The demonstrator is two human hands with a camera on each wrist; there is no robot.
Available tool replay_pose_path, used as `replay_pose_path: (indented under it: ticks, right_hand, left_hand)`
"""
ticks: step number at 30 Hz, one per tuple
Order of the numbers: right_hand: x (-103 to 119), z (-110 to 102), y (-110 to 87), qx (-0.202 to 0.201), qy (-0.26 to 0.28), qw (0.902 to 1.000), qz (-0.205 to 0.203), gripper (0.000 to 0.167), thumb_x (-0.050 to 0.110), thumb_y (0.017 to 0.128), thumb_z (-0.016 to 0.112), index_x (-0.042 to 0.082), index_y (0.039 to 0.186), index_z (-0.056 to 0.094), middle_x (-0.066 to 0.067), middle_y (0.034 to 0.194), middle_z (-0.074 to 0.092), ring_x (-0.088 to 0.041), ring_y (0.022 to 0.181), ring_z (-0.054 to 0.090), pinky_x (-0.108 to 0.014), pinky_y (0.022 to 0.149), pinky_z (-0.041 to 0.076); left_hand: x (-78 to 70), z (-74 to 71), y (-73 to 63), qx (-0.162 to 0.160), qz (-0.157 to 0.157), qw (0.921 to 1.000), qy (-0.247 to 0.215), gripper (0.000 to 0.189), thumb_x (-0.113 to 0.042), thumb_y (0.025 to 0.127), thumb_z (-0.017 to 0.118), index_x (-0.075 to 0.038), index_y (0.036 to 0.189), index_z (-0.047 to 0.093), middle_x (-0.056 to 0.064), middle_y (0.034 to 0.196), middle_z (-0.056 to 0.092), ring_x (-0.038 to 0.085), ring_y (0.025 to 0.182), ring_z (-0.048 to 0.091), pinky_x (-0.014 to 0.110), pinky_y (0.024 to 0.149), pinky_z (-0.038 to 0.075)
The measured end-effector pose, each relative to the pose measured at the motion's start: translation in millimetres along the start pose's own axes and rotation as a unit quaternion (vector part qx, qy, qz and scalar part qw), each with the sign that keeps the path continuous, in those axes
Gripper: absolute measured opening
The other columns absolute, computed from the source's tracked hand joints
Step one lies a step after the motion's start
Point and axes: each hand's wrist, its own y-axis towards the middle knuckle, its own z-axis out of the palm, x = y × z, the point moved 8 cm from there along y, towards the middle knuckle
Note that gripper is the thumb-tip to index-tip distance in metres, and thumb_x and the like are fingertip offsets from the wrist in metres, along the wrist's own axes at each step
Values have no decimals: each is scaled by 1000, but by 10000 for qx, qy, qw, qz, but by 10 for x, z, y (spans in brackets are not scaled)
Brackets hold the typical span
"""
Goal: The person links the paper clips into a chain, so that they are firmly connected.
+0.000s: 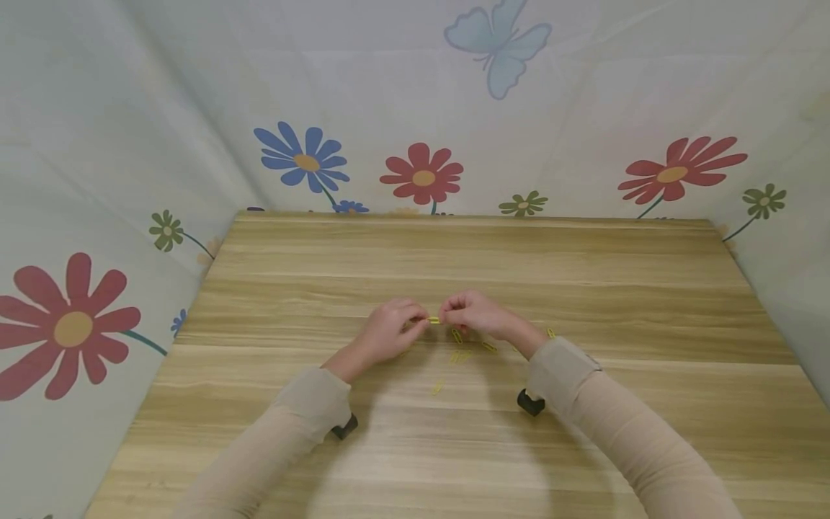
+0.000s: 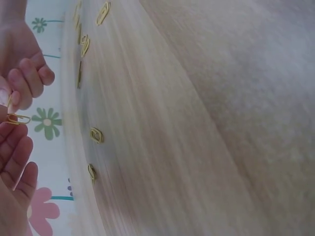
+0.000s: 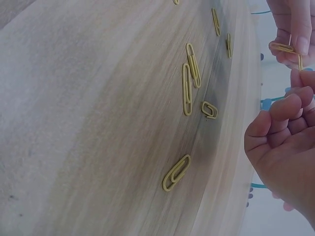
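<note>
Over the middle of the table, my left hand [image 1: 392,330] and right hand [image 1: 476,315] meet fingertip to fingertip. Between them is a small yellow paper clip [image 1: 434,321]. The right wrist view shows two clips there: one paper clip [image 3: 283,47] pinched in the left fingers, and a second clip [image 3: 300,62] crossing its end and running down to the right thumb and fingertips. They overlap at that end; I cannot tell whether they are linked. Loose paper clips lie just below the hands, among them one clip [image 1: 457,336] near the right fingers.
Several more yellow clips are scattered on the wooden table [image 1: 311,274], including a clip [image 1: 489,347] under the right hand and a clip [image 1: 437,388] closer to me. A flower-printed curtain [image 1: 363,86] hangs behind and beside the table. Black devices [image 1: 531,402] sit under both sleeves.
</note>
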Motion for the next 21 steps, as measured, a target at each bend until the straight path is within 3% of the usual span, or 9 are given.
replay_pose_path:
  ticks: [11, 21]
  right_hand:
    - [-16, 6, 23, -4, 28, 10000, -18, 23, 9, 85, 51, -13, 91, 55, -4, 54, 40, -18, 51, 37, -28, 52, 34]
    - [-44, 4, 29, -5, 171, 9998, 58, 22, 11, 86, 52, -9, 91, 58, -4, 55, 42, -17, 51, 37, -27, 51, 34]
  left_hand:
    - [52, 26, -2, 338, -511, 9964, -583, 13, -17, 86, 56, -8, 84, 64, 1, 83, 64, 11, 76, 58, 24, 71, 49]
    - [176, 79, -33, 540, -1092, 9878, -975, 15, -16, 85, 54, -7, 85, 65, 2, 87, 65, 13, 83, 60, 28, 75, 49]
